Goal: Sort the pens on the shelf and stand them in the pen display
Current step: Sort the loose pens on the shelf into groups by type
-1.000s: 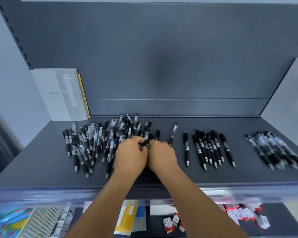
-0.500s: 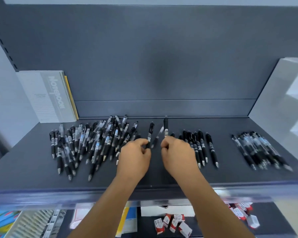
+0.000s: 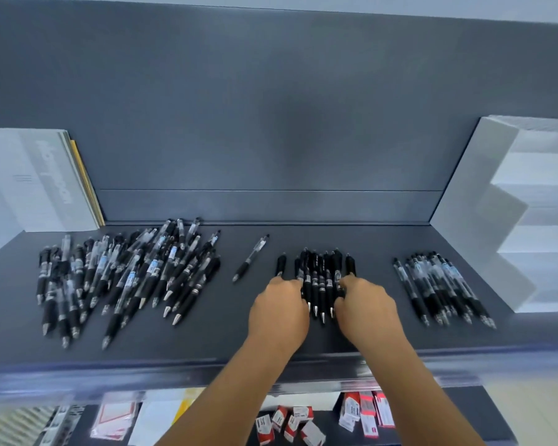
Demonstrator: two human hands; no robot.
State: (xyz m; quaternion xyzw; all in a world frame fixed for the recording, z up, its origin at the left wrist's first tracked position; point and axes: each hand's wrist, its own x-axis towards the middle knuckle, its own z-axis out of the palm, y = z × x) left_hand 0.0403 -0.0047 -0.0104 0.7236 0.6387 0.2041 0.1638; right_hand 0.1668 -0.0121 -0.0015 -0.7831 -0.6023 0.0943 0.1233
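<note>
shelf (image 3: 271, 336): dark grey | left heap (image 3: 123, 278): many black and clear pens, too tangled to count, tips mostly near | middle bunch (image 3: 319, 278): about nine black pens, lengthwise far-to-near, tips near | left hand (image 3: 279, 312) and right hand (image 3: 366, 309) apart, fingers curled on bunch's sides | right group (image 3: 442, 288): clear-barrelled | one lone pen (image 3: 250, 258)

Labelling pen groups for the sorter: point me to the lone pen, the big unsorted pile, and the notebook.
lone pen (image 3: 250, 258): head view, mid barrel, lying apart between the pile and the hands.
unsorted pile (image 3: 126, 272): head view, middle of the heap, shelf left.
notebook (image 3: 42, 178): head view, grey front cover.
</note>
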